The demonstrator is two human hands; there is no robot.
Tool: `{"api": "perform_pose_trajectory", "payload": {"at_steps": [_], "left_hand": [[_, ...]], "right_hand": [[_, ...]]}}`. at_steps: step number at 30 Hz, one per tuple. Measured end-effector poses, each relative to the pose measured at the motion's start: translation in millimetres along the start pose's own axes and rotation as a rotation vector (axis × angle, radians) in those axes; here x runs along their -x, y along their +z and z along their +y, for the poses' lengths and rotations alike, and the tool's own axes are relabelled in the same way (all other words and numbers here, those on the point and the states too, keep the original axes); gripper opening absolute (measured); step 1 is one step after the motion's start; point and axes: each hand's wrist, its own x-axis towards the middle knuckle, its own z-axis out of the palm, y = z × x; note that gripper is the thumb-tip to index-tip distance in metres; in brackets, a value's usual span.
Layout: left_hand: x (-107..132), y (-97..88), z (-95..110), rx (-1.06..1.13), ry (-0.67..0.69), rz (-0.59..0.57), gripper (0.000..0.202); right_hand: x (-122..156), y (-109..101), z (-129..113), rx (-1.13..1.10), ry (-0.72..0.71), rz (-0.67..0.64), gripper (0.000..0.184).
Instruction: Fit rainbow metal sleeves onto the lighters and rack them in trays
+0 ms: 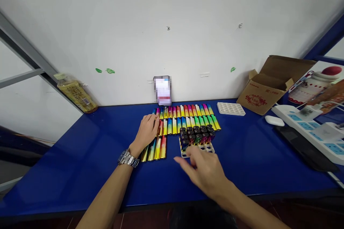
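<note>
My left hand (146, 129), a metal watch (128, 158) on its wrist, rests over the left end of the rows of shiny multicoloured lighters (174, 126). Its fingers lie fairly flat, touching the lighters there and hiding some of them. Below it lies a short row of lighters (157, 148). My right hand (206, 171) hovers in front of a white hole tray (185, 155), thumb apart from the bent fingers, with nothing seen between them. Several lighters with black tops (197, 134) stand upright in the tray's back rows; some holes show at its front.
A second white tray (231, 108) lies at the back right, beside an open cardboard box (258, 94). A phone (163, 91) leans on the wall. A bottle (76, 93) stands at the far left. On the right are a white case (274, 120), a black flat object (303, 148) and a power strip (317, 141).
</note>
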Motion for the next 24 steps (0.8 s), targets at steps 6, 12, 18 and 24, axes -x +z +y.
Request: {"api": "perform_pose_trajectory", "payload": {"at_steps": [6,12,18,24], "left_hand": [[-0.2,1.8,-2.4,-0.018,0.02,0.014,0.029],[0.0,1.1,-2.1,-0.023,0.022,0.015,0.029],[0.2,0.2,-1.6,-0.016,0.023,0.001,0.03],[-0.1,0.2,-1.7,-0.015,0.03,-0.005,0.03]], "right_hand": [[-13.6,13.6,-35.4,0.137,-0.015,-0.534,0.047],[-25.4,18.5,-43.4,0.134,0.083,-0.754,0.054],[-23.2,15.3,-44.9,0.143,0.175,-0.65,0.043],[-29.3,26.0,-47.2,0.179,0.277,-0.704,0.032]]}}
